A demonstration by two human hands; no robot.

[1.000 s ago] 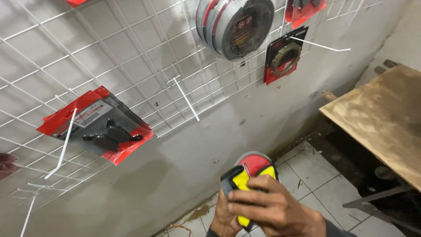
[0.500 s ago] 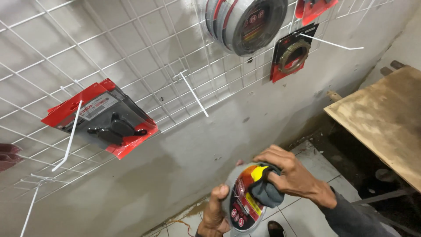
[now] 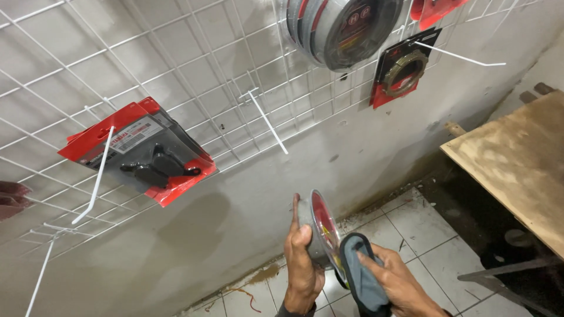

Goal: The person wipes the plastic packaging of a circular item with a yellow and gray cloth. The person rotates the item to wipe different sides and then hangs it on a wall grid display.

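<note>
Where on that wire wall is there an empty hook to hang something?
The bare hook in the middle, between the red packet and the round packs, carries nothing. So does the long hook at upper right. The top right is crowded with hanging packs.

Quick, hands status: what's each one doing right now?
Left hand: closed on the round pack, held edge-on.
Right hand: holding a grey cloth against the pack's face.
</note>
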